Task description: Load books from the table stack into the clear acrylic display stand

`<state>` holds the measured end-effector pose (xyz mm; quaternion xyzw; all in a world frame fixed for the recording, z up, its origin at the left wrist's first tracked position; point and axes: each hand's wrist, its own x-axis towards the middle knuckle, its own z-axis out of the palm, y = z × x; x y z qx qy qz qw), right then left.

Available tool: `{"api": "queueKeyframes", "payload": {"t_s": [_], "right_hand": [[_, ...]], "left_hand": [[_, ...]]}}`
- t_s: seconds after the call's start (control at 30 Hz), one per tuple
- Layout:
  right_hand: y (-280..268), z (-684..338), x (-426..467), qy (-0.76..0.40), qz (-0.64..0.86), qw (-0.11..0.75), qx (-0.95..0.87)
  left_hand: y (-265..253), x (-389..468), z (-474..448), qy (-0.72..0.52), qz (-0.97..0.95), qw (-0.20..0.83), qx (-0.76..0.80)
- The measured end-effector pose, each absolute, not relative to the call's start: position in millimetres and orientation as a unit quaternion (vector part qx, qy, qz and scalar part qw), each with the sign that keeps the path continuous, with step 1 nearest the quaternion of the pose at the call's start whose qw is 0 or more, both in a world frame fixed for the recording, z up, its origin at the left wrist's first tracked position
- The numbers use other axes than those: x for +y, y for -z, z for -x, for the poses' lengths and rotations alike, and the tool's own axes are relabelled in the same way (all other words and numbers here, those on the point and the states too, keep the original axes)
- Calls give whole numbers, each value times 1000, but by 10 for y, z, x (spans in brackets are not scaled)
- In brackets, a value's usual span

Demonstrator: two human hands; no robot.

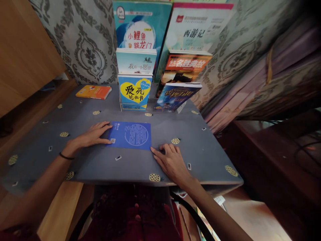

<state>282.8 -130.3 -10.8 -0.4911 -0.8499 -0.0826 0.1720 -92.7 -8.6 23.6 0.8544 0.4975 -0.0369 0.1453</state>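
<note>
A thin blue book (121, 136) lies flat on the table, its printed text in a circle and a small QR code facing up. My left hand (91, 136) rests at its left edge, thumb and fingers spread apart, the fingertips touching the cover. At the lower right corner, my right hand (172, 160) touches the book with the thumb tip, while its other fingers are loosely bent and apart from it. Neither hand lifts the book.
Behind the blue book, several books stand in tiers on a rack, with a yellow-and-blue book (135, 92) and a dark blue book (177, 97) in front. An orange book (94, 92) lies at the back left. The grey tablecloth (82, 160) has pineapple prints. Patterned curtains (90, 50) hang behind.
</note>
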Motion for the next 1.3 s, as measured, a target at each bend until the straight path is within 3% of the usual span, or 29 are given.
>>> {"api": "queueKeyframes", "payload": {"t_s": [0.33,0.6,0.8,1.03,1.17,1.3], "right_hand": [[77,-2761,-1276,-10,508,208,-836],[233,-2771,-1119,-147,568,317,-745],[289,-2780,-843,-297,572,405,-648],[79,-2819,-569,-551,445,547,-446],[-51,-2851,-499,-552,404,566,-461],[-191,-3069,-280,-468,404,579,-532]], "left_hand": [[-422,470,-24,23,-884,127,449],[-376,595,14,16,-855,336,394],[-565,371,62,-119,-811,447,359],[-788,261,-68,-323,-783,375,376],[-759,209,-349,-399,-764,322,393],[-713,234,-704,-427,-767,258,403]]}}
